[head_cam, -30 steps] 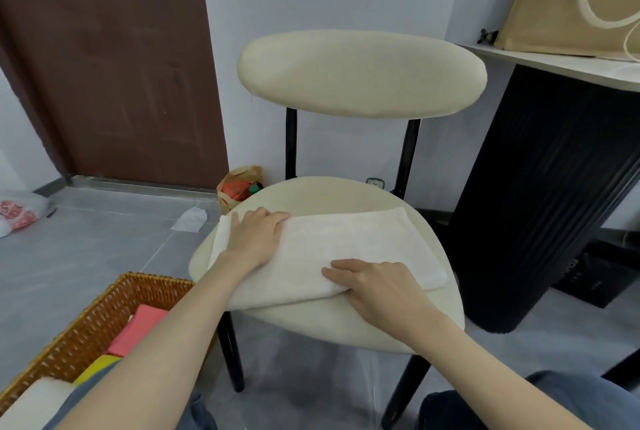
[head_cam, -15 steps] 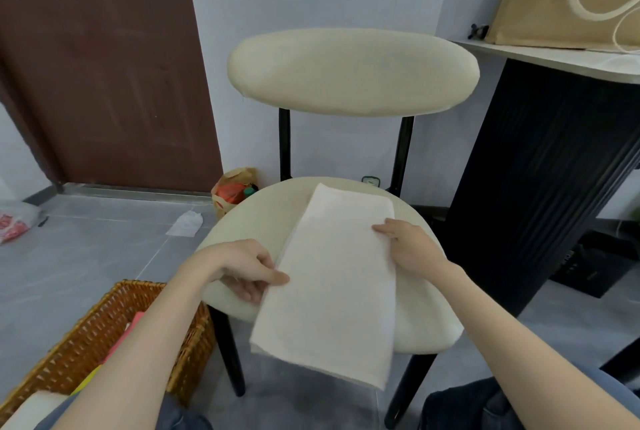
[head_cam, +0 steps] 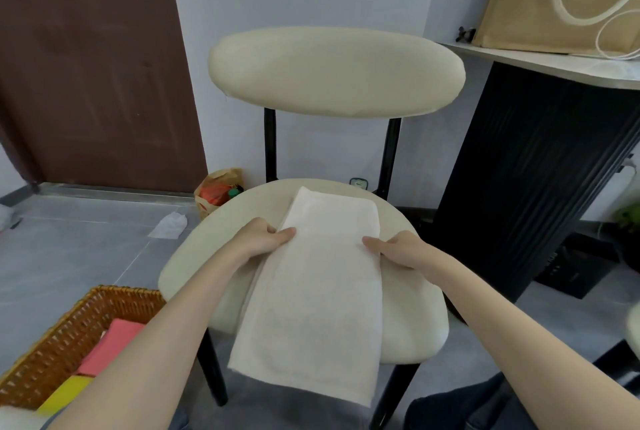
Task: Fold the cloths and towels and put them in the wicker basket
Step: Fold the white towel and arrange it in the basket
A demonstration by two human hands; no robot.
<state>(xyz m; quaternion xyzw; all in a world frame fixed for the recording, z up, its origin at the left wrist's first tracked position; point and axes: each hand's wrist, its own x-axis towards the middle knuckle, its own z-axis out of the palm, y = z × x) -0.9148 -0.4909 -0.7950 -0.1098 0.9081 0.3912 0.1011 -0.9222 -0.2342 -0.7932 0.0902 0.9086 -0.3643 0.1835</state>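
Flanking towel (head_cam: 318, 294) midway, left hand (head_cam: 261, 237) and right hand (head_cam: 398, 249) pinch edges.

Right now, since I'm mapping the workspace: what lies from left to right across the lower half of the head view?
Wicker basket → left hand → white towel → right hand → black ribbed table base.

No text, label or number can be read anywhere.

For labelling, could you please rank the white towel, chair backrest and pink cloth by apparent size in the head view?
1. white towel, nearer the camera
2. chair backrest
3. pink cloth, partly hidden
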